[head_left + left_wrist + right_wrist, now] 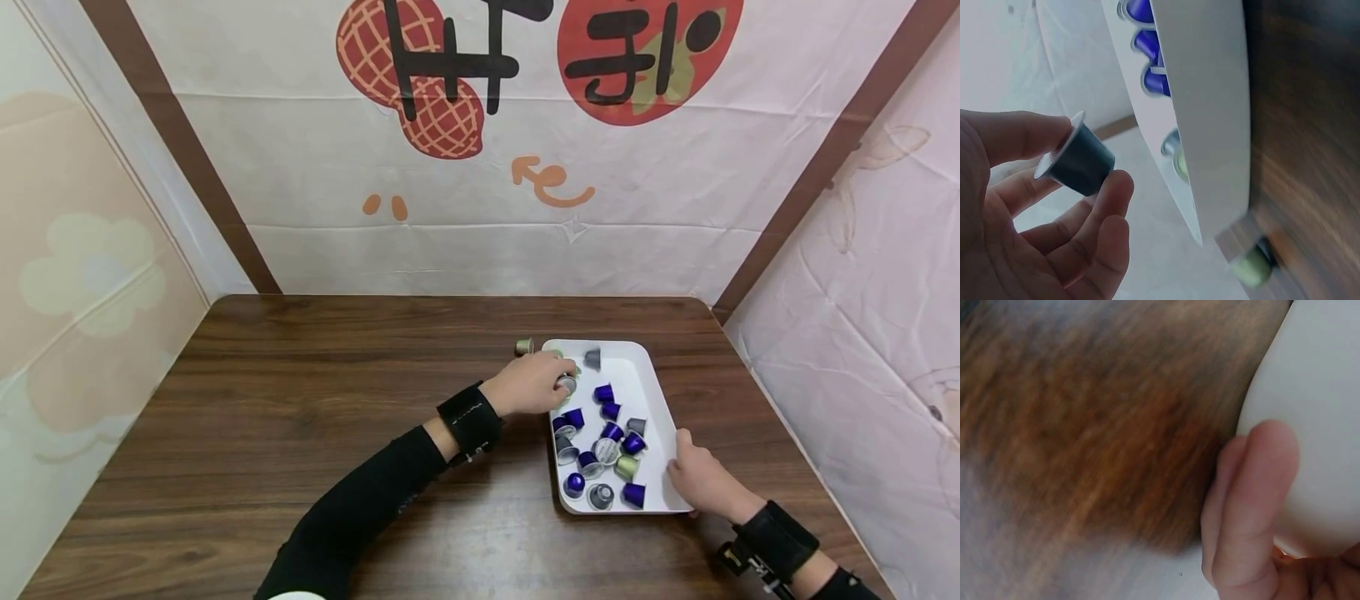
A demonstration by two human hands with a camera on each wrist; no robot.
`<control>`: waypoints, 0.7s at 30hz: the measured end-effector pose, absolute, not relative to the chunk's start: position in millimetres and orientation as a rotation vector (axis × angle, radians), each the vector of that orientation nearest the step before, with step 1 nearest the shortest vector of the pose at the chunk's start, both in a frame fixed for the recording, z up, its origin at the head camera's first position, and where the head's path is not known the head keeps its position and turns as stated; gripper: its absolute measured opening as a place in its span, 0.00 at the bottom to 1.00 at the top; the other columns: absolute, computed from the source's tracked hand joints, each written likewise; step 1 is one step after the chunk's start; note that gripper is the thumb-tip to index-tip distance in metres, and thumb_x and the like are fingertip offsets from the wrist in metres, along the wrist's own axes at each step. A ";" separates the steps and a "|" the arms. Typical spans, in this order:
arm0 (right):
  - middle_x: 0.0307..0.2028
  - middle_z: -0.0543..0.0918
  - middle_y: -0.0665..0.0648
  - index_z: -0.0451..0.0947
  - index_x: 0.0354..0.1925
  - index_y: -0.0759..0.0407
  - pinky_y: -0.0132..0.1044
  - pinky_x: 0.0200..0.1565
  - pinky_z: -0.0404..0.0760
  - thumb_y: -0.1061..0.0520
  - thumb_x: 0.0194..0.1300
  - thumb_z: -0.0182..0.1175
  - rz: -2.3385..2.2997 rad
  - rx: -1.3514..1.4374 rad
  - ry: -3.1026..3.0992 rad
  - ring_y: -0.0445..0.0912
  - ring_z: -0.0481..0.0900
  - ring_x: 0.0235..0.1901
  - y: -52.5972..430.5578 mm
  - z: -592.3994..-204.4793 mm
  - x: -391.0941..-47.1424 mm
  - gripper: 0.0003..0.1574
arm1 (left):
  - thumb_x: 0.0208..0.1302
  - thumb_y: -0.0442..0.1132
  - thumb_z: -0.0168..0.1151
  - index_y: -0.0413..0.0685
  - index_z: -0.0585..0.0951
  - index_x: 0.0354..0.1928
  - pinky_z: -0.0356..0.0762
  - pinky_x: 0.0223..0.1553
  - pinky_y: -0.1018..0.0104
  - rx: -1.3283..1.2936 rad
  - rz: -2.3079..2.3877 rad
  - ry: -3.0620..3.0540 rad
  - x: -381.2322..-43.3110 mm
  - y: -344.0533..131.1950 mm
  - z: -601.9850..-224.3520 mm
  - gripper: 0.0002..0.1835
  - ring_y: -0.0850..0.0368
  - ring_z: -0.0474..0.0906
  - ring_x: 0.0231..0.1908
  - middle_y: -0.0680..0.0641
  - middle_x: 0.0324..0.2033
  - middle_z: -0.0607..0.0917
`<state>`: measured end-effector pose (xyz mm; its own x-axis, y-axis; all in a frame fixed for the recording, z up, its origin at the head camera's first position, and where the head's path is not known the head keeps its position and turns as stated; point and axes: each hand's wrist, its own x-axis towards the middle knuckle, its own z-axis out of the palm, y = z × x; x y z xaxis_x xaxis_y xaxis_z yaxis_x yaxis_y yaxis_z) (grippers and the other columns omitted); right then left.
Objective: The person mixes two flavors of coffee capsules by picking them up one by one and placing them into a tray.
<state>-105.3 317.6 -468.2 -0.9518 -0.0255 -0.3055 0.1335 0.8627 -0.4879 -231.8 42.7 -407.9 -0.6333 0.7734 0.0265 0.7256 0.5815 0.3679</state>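
Observation:
A grey-blue coffee capsule (1080, 161) is pinched between the thumb and fingers of my left hand (531, 383), above the left side of a white tray (633, 367). Its pale rim faces the palm in the left wrist view. Purple capsules (633, 495), grey capsules (601, 497) and a green capsule (627, 467) lie scattered in the tray, mostly in its near half, some tipped over. At the tray's near right corner my right hand (708, 477) grips the edge. The right wrist view shows fingers (1260, 481) against the tray's white side.
One green capsule (524, 346) lies on the brown wooden table (337, 375), just outside the tray's far left corner. Printed cloth sheets (300, 167) hang behind the table and along both sides.

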 end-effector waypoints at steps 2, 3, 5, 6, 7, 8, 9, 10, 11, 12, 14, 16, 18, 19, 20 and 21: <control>0.30 0.72 0.75 0.49 0.49 0.74 0.39 0.12 0.72 0.67 0.67 0.41 -0.751 0.084 2.728 0.48 0.73 0.13 318.0 -468.5 -105.1 0.16 | 0.69 0.41 0.50 0.51 0.76 0.53 0.62 0.22 0.71 1.288 0.520 2.651 -229.7 50.3 -408.3 0.14 0.62 0.67 0.24 0.54 0.34 0.76; 0.30 0.72 0.75 0.49 0.49 0.74 0.39 0.12 0.72 0.66 0.67 0.41 -0.751 0.083 2.728 0.48 0.73 0.13 318.1 -468.7 -105.3 0.16 | 0.69 0.42 0.50 0.51 0.75 0.54 0.63 0.22 0.71 1.293 0.525 2.643 -228.8 53.8 -408.9 0.14 0.62 0.67 0.23 0.54 0.33 0.76; 0.29 0.72 0.74 0.49 0.49 0.74 0.39 0.12 0.72 0.66 0.67 0.41 -0.752 0.081 2.729 0.48 0.73 0.13 318.4 -468.8 -105.4 0.16 | 0.70 0.44 0.51 0.51 0.75 0.54 0.65 0.23 0.71 1.301 0.533 2.628 -227.4 60.5 -409.9 0.14 0.62 0.69 0.24 0.56 0.31 0.77; 0.29 0.72 0.74 0.49 0.49 0.74 0.39 0.12 0.72 0.66 0.67 0.41 -0.752 0.081 2.730 0.48 0.73 0.13 318.7 -468.9 -105.4 0.16 | 0.69 0.44 0.51 0.50 0.75 0.54 0.66 0.24 0.72 1.307 0.535 2.624 -226.7 63.5 -410.5 0.14 0.63 0.70 0.25 0.56 0.30 0.77; 0.29 0.72 0.73 0.49 0.49 0.74 0.39 0.12 0.72 0.66 0.67 0.41 -0.752 0.082 2.731 0.48 0.73 0.13 318.8 -468.8 -105.5 0.16 | 0.69 0.45 0.52 0.50 0.75 0.52 0.67 0.25 0.72 1.314 0.540 2.619 -226.3 66.3 -411.2 0.13 0.63 0.70 0.25 0.57 0.29 0.77; 0.29 0.72 0.73 0.49 0.49 0.74 0.39 0.12 0.72 0.66 0.67 0.41 -0.749 0.082 2.732 0.48 0.73 0.13 319.0 -468.9 -105.6 0.16 | 0.69 0.44 0.53 0.50 0.75 0.51 0.67 0.25 0.72 1.322 0.545 2.614 -226.0 68.8 -412.1 0.12 0.63 0.70 0.25 0.57 0.28 0.76; 0.28 0.73 0.73 0.49 0.49 0.74 0.39 0.12 0.72 0.66 0.67 0.41 -0.749 0.084 2.732 0.48 0.73 0.12 319.2 -469.0 -105.7 0.16 | 0.68 0.44 0.53 0.50 0.75 0.49 0.66 0.25 0.72 1.337 0.545 2.607 -225.6 71.2 -413.0 0.11 0.63 0.70 0.25 0.57 0.27 0.76; 0.28 0.73 0.73 0.49 0.49 0.74 0.39 0.12 0.72 0.66 0.67 0.41 -0.748 0.086 2.731 0.48 0.73 0.12 319.4 -469.2 -105.7 0.17 | 0.68 0.43 0.54 0.50 0.75 0.47 0.66 0.25 0.72 1.351 0.544 2.599 -225.3 73.3 -413.9 0.10 0.63 0.69 0.24 0.56 0.25 0.75; 0.29 0.73 0.73 0.49 0.50 0.74 0.39 0.13 0.72 0.66 0.67 0.41 -0.746 0.089 2.731 0.48 0.73 0.12 319.6 -469.5 -105.8 0.17 | 0.68 0.43 0.54 0.49 0.75 0.45 0.65 0.25 0.73 1.370 0.548 2.592 -225.0 75.4 -414.8 0.08 0.63 0.68 0.23 0.56 0.24 0.74; 0.29 0.73 0.74 0.49 0.50 0.74 0.39 0.13 0.72 0.66 0.67 0.41 -0.746 0.092 2.730 0.48 0.73 0.12 319.7 -469.8 -105.9 0.17 | 0.68 0.42 0.54 0.49 0.75 0.43 0.64 0.26 0.73 1.388 0.552 2.587 -224.6 77.3 -415.5 0.07 0.63 0.67 0.22 0.55 0.23 0.73; 0.31 0.72 0.75 0.49 0.50 0.74 0.39 0.13 0.72 0.66 0.67 0.41 -0.744 0.097 2.729 0.48 0.73 0.13 319.6 -470.4 -106.3 0.17 | 0.67 0.41 0.55 0.49 0.75 0.40 0.64 0.27 0.74 1.408 0.549 2.580 -223.6 81.0 -416.5 0.05 0.63 0.67 0.22 0.55 0.22 0.73; 0.32 0.72 0.77 0.49 0.50 0.74 0.39 0.12 0.72 0.66 0.67 0.41 -0.747 0.100 2.730 0.49 0.73 0.14 319.2 -470.9 -106.6 0.17 | 0.67 0.41 0.56 0.48 0.75 0.39 0.64 0.29 0.74 1.405 0.541 2.581 -222.5 84.1 -416.9 0.05 0.64 0.68 0.23 0.55 0.24 0.74; 0.33 0.72 0.78 0.49 0.50 0.74 0.39 0.12 0.72 0.66 0.67 0.41 -0.749 0.102 2.730 0.49 0.73 0.14 318.7 -470.7 -106.5 0.17 | 0.66 0.41 0.57 0.49 0.75 0.38 0.65 0.30 0.75 1.393 0.528 2.583 -221.6 86.8 -417.6 0.04 0.64 0.68 0.23 0.56 0.25 0.74; 0.33 0.71 0.78 0.49 0.50 0.74 0.39 0.12 0.72 0.66 0.67 0.41 -0.749 0.103 2.730 0.48 0.73 0.14 318.5 -470.5 -106.4 0.17 | 0.66 0.41 0.57 0.50 0.75 0.38 0.66 0.29 0.75 1.381 0.521 2.580 -221.2 87.8 -417.9 0.04 0.64 0.69 0.23 0.56 0.25 0.75; 0.33 0.71 0.78 0.49 0.50 0.74 0.39 0.12 0.72 0.66 0.67 0.41 -0.751 0.102 2.729 0.48 0.73 0.14 318.3 -470.4 -106.3 0.17 | 0.67 0.41 0.57 0.50 0.75 0.38 0.65 0.29 0.75 1.374 0.517 2.577 -221.1 88.9 -418.8 0.04 0.64 0.69 0.23 0.56 0.25 0.75; 0.32 0.72 0.78 0.49 0.50 0.74 0.39 0.12 0.72 0.66 0.67 0.41 -0.753 0.099 2.731 0.48 0.73 0.13 318.3 -470.2 -106.1 0.17 | 0.67 0.41 0.57 0.50 0.75 0.38 0.65 0.29 0.75 1.368 0.510 2.572 -221.0 89.7 -419.2 0.04 0.64 0.69 0.23 0.56 0.25 0.75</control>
<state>-106.1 318.3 -470.2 -0.9509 -0.0148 -0.3090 0.1457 0.8599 -0.4893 -221.0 89.7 -419.2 -0.5586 0.8295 -0.0009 0.7663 0.5165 0.3821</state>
